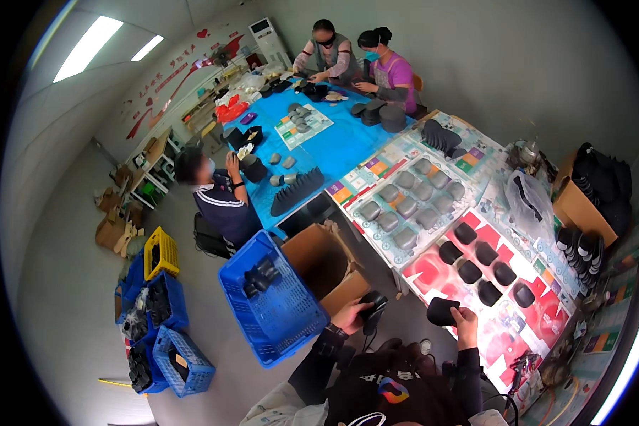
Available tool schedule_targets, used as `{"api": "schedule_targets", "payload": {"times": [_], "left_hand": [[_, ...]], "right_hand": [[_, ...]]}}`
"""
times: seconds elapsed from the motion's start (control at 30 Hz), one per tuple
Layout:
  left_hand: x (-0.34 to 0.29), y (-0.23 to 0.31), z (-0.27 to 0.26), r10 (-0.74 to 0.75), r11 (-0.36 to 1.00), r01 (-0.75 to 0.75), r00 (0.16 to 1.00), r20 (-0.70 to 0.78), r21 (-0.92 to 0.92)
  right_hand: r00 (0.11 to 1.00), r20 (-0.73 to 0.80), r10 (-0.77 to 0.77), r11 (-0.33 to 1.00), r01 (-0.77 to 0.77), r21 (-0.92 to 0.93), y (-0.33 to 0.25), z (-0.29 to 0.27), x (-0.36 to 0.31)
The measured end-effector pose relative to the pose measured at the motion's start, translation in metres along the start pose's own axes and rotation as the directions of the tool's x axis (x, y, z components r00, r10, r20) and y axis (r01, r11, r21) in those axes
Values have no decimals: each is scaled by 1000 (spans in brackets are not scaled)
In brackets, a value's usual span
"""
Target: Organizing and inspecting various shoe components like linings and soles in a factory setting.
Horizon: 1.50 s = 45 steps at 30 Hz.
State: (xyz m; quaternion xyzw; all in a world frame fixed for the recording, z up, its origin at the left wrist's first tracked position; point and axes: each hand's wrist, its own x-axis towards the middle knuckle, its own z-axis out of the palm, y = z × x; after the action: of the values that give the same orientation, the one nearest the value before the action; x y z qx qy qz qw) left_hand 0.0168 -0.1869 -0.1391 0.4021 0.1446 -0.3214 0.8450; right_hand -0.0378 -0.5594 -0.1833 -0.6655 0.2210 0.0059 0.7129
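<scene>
Low in the middle, my left hand [348,317] is closed on a dark, curved piece [374,313]; thin dark cords hang below it, and its exact kind is unclear. To the right, my right hand [466,328] pinches a flat black rounded pad [442,312] by its right edge. Several similar black rounded pads [468,271] lie spaced out on a red and white sheet [433,272] beyond that hand. Farther back, several grey cap-like pieces [406,206] are laid out on a patterned sheet [362,228].
A blue crate [238,298] with dark pieces and an open cardboard box [312,248] stand left of the table. Three people work around the blue-covered table [263,170]. Stacked crates [183,361] are at far left. A clear plastic bag [529,202] and a cardboard box [579,213] sit right.
</scene>
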Motion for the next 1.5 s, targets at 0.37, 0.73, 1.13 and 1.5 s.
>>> {"api": "schedule_targets", "payload": {"times": [0.37,0.73,1.13,1.5], "left_hand": [[5,6,20,24,994,-28,999,-36,-101],[2,9,57,-60,905,-62,961,270,421],[-20,23,10,61,953,-69,997,37,296],[-26,34,16,224,937,-240,970,90,254]], "right_hand": [[998,60,25,999,-23,-27,-12,3,9],[976,210,-50,990,76,-118,-44,69,-1],[72,220,-973,-46,873,-486,-289,127,-98],[9,182,-983,-45,955,-292,-317,151,-97]]}}
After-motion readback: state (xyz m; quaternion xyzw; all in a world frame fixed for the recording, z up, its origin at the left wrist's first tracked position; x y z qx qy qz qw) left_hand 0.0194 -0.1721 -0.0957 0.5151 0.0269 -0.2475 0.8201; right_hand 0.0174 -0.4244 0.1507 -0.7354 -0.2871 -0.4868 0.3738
